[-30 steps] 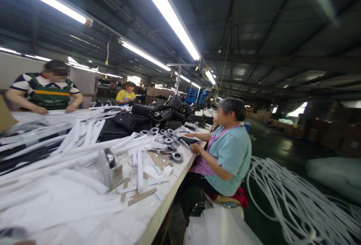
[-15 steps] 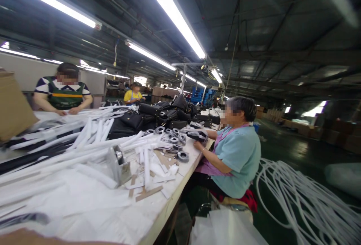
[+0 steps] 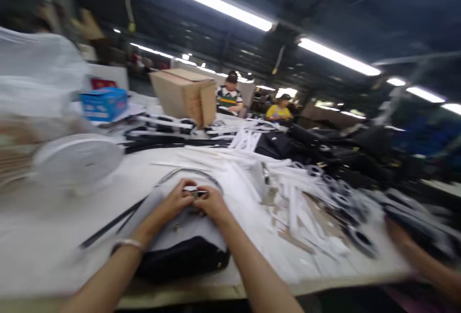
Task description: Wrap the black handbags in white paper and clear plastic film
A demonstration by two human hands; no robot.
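Where half a second ago the camera looked along the table (image 3: 43,236) at a seated co-worker, it has swung left and down, so the wearer's own forearms now fill the foreground and the work under them shows. Nearest, at the table edge, lies a black bag (image 3: 183,260), mostly covered by white wrapping (image 3: 187,231). On top of it the left hand (image 3: 176,202) and right hand (image 3: 212,205) meet, fingers curled in, both pinching a small pale fitting (image 3: 196,191) between the fingertips. A black strap (image 3: 111,224) runs off to the left. Further back are a white fan (image 3: 77,159), loose white strips (image 3: 248,159), a cardboard box (image 3: 183,94) and a blue box (image 3: 103,103). Farthest, two people (image 3: 229,98) work behind a heap of black bags (image 3: 324,145). Motion blur smears everything. What the fitting is cannot be told, the wrapping hides the bag's top, and the co-worker is cut down to one blurred forearm (image 3: 414,255) at the right edge
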